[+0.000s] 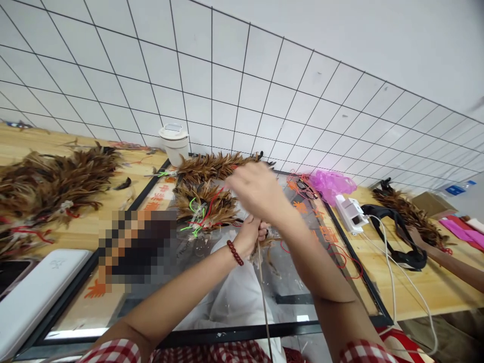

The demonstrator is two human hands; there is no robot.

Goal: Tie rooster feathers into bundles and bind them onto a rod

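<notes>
My left hand (251, 234), with a red bead bracelet at the wrist, is closed around the end of a thin brown stick (263, 297), which runs down toward my lap. Just above it is my right hand (257, 189), smeared by motion; its fingers cannot be made out. A red thread (212, 204) runs close by the right fingertips; whether they hold it is unclear. Left of my hands lies a bundle of brown feathers (223, 204) with red and green ties. Behind that, a longer feather strip (207, 166) rests on the glass-topped board (280, 315).
A white lidded cup (176, 143) stands at the back. More feather bundles (56, 181) and a white power bank (49, 292) lie left. Rightward are a pink plastic bag (333, 185), a white socket block (351, 214), a black strap (393, 232) and another person's arm (446, 259).
</notes>
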